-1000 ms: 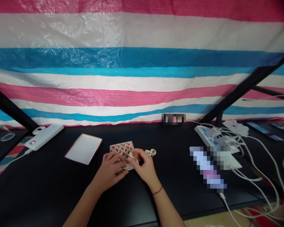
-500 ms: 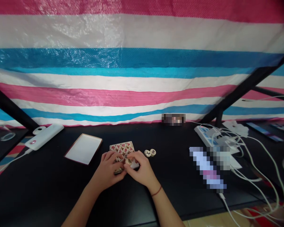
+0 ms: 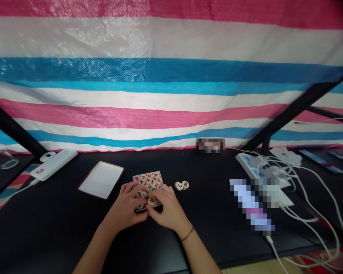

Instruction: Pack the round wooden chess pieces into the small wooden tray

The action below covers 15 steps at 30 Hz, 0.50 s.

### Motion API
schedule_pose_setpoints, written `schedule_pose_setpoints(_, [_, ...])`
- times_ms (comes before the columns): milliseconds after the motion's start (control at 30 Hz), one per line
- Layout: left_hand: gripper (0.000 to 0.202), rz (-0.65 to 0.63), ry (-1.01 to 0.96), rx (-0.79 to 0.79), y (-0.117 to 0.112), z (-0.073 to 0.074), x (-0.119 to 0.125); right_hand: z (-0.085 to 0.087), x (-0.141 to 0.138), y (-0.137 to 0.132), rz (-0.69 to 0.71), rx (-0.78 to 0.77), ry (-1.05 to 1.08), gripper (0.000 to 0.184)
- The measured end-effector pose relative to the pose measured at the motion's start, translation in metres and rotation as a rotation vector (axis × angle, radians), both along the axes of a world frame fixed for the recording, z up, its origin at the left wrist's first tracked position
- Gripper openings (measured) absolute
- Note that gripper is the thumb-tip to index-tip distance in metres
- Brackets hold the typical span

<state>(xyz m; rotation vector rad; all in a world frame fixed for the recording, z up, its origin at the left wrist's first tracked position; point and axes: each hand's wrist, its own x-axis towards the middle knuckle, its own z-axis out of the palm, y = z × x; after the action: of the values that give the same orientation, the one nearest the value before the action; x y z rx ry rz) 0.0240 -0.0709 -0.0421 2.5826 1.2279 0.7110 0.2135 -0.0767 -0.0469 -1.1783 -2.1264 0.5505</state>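
Round wooden xiangqi pieces (image 3: pixel 149 182) with red characters lie packed in rows on a pale board (image 3: pixel 148 176). My left hand (image 3: pixel 125 205) curls over the near left of the group, its fingers around a piece (image 3: pixel 139 206) with a dark object beneath it. My right hand (image 3: pixel 167 207) comes in from the right, fingertips pinching a piece (image 3: pixel 152 201). Both hands touch at the fingers and hide the board's near edge. Two loose pieces (image 3: pixel 182 185) sit together to the right, apart from my hands.
A white tray with a brown rim (image 3: pixel 101 179) lies left of the board on the black table (image 3: pixel 205 167). Further left are a white power bank (image 3: pixel 53 164) and a glass (image 3: pixel 2 160). On the right are a power strip (image 3: pixel 247 163), white cables and a pixelated object (image 3: pixel 251 205).
My right hand has shifted left and toward me, closing on my left hand at the near edge of the pieces. The two loose pieces have not moved.
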Motion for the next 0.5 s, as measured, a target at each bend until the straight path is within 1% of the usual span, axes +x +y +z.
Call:
schedule_pose_setpoints(167, [0.016,0.021,-0.044,-0.003,-0.002,0.0038,-0.0014,0.0011,-0.0003,0.0005,-0.014,-0.007,-0.001,0.013])
schedule_pose_setpoints(333, [0.012,0.002,-0.071,-0.057,-0.0015,0.0081,-0.006,0.0012,-0.0006,-0.0008,0.002,0.014,-0.021,0.011])
schedule_pose_setpoints(500, [0.013,0.036,-0.095,-0.048,0.0004,0.0078,-0.0091,0.0007,-0.0008,-0.0014,0.012,0.018,-0.057,0.009])
